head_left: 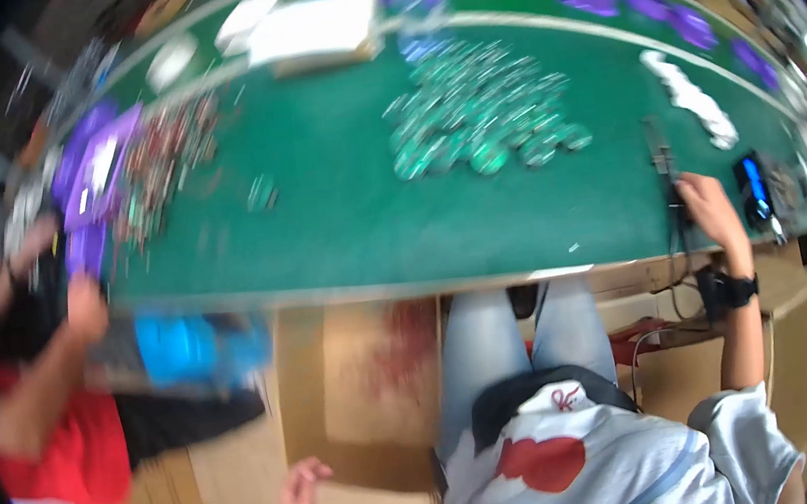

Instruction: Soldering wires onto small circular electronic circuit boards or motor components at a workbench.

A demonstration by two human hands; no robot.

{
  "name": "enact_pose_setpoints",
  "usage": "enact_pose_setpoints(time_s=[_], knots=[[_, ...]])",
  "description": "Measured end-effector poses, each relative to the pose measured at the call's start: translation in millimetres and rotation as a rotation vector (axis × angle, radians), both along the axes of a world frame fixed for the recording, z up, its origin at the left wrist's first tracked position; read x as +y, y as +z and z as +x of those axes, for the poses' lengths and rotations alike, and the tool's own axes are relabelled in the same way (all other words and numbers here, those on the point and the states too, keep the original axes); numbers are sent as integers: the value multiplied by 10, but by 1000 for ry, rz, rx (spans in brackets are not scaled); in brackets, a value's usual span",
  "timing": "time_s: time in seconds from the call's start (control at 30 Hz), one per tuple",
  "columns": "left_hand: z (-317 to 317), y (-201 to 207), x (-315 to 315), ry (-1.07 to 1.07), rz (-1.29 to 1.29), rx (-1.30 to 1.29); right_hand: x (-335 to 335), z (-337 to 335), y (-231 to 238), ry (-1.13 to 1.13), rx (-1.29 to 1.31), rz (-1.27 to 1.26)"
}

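At the right of the green table, my right hand (712, 206) is closed at the lower end of a dark slender tool (665, 164), its fingertips on it. The tool points away from me, and a dark cable runs down from near it over the table edge. Blur hides the tool's exact kind. My left hand (302, 493) is low at the left, off the table, fingers apart with nothing in them. Several round, clear-and-green shiny pieces (482, 111) lie heaped at mid table, away from both hands.
A small black device with a lit blue screen (755, 187) stands right of my right hand. White pieces (692, 101) lie beyond it. An open cardboard box (360, 388) sits below the table edge. At left, a co-worker's arms (46, 376) reach toward purple trays (97, 179).
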State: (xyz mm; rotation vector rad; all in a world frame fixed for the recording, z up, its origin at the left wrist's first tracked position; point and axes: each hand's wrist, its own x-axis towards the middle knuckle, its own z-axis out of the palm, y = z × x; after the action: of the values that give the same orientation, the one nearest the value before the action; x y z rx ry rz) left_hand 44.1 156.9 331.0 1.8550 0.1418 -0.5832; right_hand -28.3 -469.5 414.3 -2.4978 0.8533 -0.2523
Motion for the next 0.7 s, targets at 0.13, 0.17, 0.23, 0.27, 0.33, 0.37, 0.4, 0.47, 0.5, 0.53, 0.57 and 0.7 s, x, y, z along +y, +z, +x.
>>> enact_pose_setpoints(time_s=[0.13, 0.17, 0.23, 0.27, 0.33, 0.37, 0.4, 0.47, 0.5, 0.53, 0.57, 0.7], knots=[[-600, 1036, 32, 85, 154, -3, -264, -203, -64, -39, 81, 281], [-736, 1261, 18, 88, 162, -11, -524, -323, -139, 29, 47, 254], [-1025, 1686, 122, 92, 254, -78, -616, -418, -40, -32, 14, 124], [-1268, 2020, 129, 164, 335, -154, -648, -413, -101, -38, -46, 186], [-1589, 2333, 260, 226, 461, -298, -756, -452, -119, 7, -35, 233], [-1723, 2519, 286, 228, 534, -356, -801, -472, -79, 75, -34, 184], [-1810, 2706, 284, 257, 581, -414, -797, -528, -38, 85, -91, 170], [-1813, 2952, 159, 282, 646, -496, -382, -596, 119, 17, -262, 226], [-1761, 3005, 88, 320, 651, -610, -329, -639, 115, 21, -276, 238], [-1699, 3035, 52, 350, 640, -734, -317, -706, 146, 66, -331, 216], [-1630, 3037, 13, 332, 637, -760, -242, -789, 183, 95, -384, 197], [-1109, 2582, 72, 123, 430, -728, 37, -980, 74, 21, -603, 193]])
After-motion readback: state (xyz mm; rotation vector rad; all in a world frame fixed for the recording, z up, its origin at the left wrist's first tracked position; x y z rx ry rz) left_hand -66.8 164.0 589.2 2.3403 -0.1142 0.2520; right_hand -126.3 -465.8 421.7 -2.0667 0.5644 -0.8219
